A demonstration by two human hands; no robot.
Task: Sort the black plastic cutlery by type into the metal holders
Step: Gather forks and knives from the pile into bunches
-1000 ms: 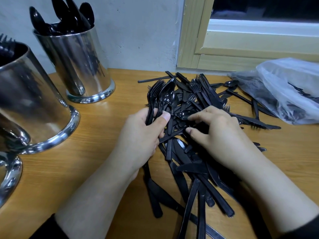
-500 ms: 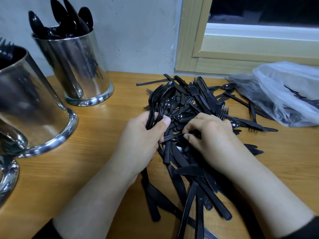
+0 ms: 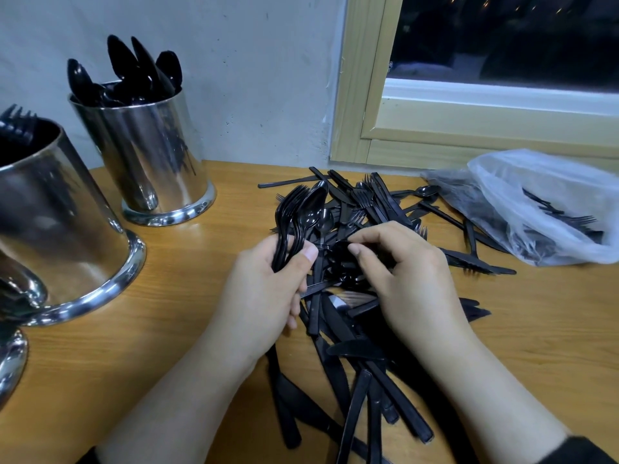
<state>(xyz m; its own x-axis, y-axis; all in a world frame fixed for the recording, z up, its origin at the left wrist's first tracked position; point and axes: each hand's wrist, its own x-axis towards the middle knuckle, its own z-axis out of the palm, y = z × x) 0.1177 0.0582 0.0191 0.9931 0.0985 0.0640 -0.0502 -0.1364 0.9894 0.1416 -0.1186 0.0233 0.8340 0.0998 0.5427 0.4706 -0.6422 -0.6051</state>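
Left hand grips a bundle of forks and spoons; right hand pinches cutlery in the pile.

Indoor light glares off the steel holders; wide-angle bending curves the edges, and the window is dark.

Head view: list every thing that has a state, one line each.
left hand: grips a bundle of forks and spoons, heads up.
right hand: fingers curled, pinching a piece in the pile.
cutlery pile: loose, mixed, unsorted on the table.
spoon holder: upright, holds spoons.
fork holder: upright, holds forks.
plastic bag: lying open, cutlery inside.
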